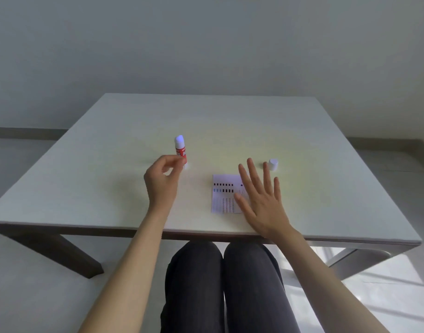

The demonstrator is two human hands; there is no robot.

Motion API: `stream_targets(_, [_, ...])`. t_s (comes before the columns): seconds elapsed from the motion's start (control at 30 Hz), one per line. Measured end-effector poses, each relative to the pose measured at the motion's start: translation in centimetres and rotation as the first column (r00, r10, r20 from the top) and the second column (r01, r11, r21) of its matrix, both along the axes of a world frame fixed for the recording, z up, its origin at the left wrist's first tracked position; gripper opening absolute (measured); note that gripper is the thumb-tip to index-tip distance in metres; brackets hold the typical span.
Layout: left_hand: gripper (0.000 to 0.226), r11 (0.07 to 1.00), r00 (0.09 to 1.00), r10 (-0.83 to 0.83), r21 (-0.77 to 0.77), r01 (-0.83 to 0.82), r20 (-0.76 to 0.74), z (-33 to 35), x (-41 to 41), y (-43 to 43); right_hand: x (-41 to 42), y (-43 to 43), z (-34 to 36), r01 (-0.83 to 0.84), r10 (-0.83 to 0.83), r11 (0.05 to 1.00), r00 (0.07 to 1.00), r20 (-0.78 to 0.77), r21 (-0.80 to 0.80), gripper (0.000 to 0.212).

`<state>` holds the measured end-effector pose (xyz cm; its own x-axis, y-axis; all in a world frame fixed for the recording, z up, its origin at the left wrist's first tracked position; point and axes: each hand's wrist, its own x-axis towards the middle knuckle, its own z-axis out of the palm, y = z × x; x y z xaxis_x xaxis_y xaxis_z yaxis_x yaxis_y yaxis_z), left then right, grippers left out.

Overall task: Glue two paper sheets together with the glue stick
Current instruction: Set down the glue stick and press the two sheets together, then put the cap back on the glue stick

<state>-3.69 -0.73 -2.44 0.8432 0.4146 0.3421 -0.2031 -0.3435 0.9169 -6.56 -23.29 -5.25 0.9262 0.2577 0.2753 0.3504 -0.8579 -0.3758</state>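
A red-and-white glue stick (180,150) stands upright on the pale table, uncapped, its white glue tip up. My left hand (161,181) pinches its lower end between thumb and fingers. A small printed paper sheet (224,194) with black squares and columns lies flat near the front edge. My right hand (260,199) lies flat with fingers spread over the sheet's right part, hiding that side. Whether a second sheet lies under it I cannot tell. The white cap (273,164) stands just beyond my right fingertips.
The square pale table (254,121) stands against a plain wall, its front edge just above my knees in dark trousers (225,284). Dark table legs reach down to a light floor on both sides.
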Motion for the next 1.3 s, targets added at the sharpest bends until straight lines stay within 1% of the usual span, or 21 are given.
stream_targets(0.07, [0.024,0.982,0.983,0.186,-0.037,-0.186,-0.01,0.4,1.3,-0.2,-0.2,-0.2,0.2,0.051,-0.06,0.984,0.997,0.045,0.173,0.064])
stream_targets(0.17, [0.056,0.983,0.951,0.184,0.055,-0.176,-0.249,0.3,3.7,-1.1,-0.4,-0.3,0.4,0.078,-0.097,0.971,0.993,0.073,0.224,0.064])
stream_targets(0.27, [0.021,0.983,0.964,0.185,0.056,-0.177,-0.19,0.1,4.7,-2.3,-0.5,-0.2,0.2,0.072,-0.085,0.984,0.994,0.074,0.164,0.064])
stream_targets(0.37, [0.031,0.98,0.968,0.199,0.001,-0.201,-0.151,0.6,4.4,-2.9,-0.3,-0.1,0.1,0.056,-0.063,0.995,0.995,0.079,0.085,0.06])
stream_targets(0.47, [0.025,0.959,0.977,-0.11,-0.276,0.057,-0.18,1.8,3.0,-3.5,-0.1,0.1,1.0,-0.021,0.003,0.994,0.985,0.17,0.107,0.052])
stream_targets(0.53, [0.013,0.769,0.904,-0.421,-0.558,0.312,-0.076,2.6,1.8,-4.3,0.1,0.6,2.0,-0.063,0.018,0.95,0.989,0.148,0.305,0.048])
stream_targets(0.6, [0.014,0.604,0.812,-0.582,-0.648,0.464,0.039,3.1,0.8,-4.8,0.3,1.3,3.6,0.029,0.042,0.78,0.994,-0.098,0.625,0.042])
stream_targets(0.67, [0.016,0.554,0.764,-0.641,-0.648,0.523,0.069,3.5,0.1,-5.0,0.6,1.8,4.9,0.188,0.281,0.526,0.882,-0.378,0.83,0.047])
stream_targets(0.77, [0.018,0.536,0.735,-0.674,-0.638,0.553,0.071,3.8,-0.6,-4.9,0.1,1.8,5.8,0.31,0.606,0.25,0.688,-0.398,0.917,0.044])
stream_targets(0.83, [0.017,0.552,0.745,-0.664,-0.626,0.55,0.069,3.9,-1.0,-4.9,-0.4,2.2,5.8,0.336,0.632,0.157,0.689,-0.356,0.929,0.033])
stream_targets(0.87, [0.017,0.567,0.758,-0.649,-0.622,0.541,0.067,3.9,-1.2,-5.0,-0.7,2.5,5.7,0.298,0.573,0.161,0.748,-0.334,0.941,0.025])
stream_targets(0.9, [0.016,0.584,0.777,-0.626,-0.623,0.52,0.062,3.9,-1.3,-5.2,-1.0,2.8,5.5,0.217,0.444,0.233,0.844,-0.302,0.948,0.017])
stream_targets(0.97, [0.015,0.595,0.811,-0.583,-0.654,0.468,0.05,3.8,-1.7,-5.8,-1.4,3.3,4.8,0.094,0.035,0.558,0.99,-0.136,0.824,0.014])
stream_targets(1.03, [0.014,0.576,0.823,-0.566,-0.693,0.435,0.046,3.9,-2.0,-6.4,-1.9,3.8,4.2,0.083,-0.181,0.799,0.978,0.107,0.595,0.022])
stream_targets(1.1, [0.013,0.57,0.831,-0.554,-0.705,0.422,0.05,3.9,-2.0,-6.6,-1.8,3.8,4.1,0.063,-0.176,0.836,0.972,0.158,0.545,0.029])
stream_targets(1.13, [0.013,0.566,0.834,-0.55,-0.709,0.421,0.056,4.0,-2.0,-6.6,-1.6,3.6,4.4,0.083,-0.141,0.786,0.989,0.047,0.613,0.035])
stream_targets(1.17, [0.013,0.56,0.834,-0.548,-0.712,0.424,0.065,4.0,-2.0,-6.5,-1.4,3.5,5.1,0.137,-0.046,0.674,0.988,-0.144,0.726,0.038])
stream_targets(1.2, [0.013,0.553,0.832,-0.55,-0.713,0.431,0.076,4.1,-2.0,-6.3,-1.2,3.2,5.6,0.238,0.142,0.507,0.925,-0.352,0.828,0.043])
stream_targets(1.23, [0.013,0.552,0.828,-0.555,-0.708,0.44,0.081,4.0,-2.0,-6.2,-1.0,2.8,5.8,0.376,0.366,0.346,0.789,-0.493,0.86,0.052])
stream_targets(1.27, [0.013,0.555,0.824,-0.561,-0.702,0.446,0.08,4.0,-2.1,-6.0,-0.9,2.4,6.1,0.479,0.54,0.247,0.654,-0.53,0.843,0.059])
stream_targets(1.3, [0.013,0.56,0.822,-0.565,-0.697,0.448,0.074,3.9,-2.1,-6.0,-0.9,2.1,6.1,0.523,0.632,0.176,0.589,-0.503,0.834,0.057])
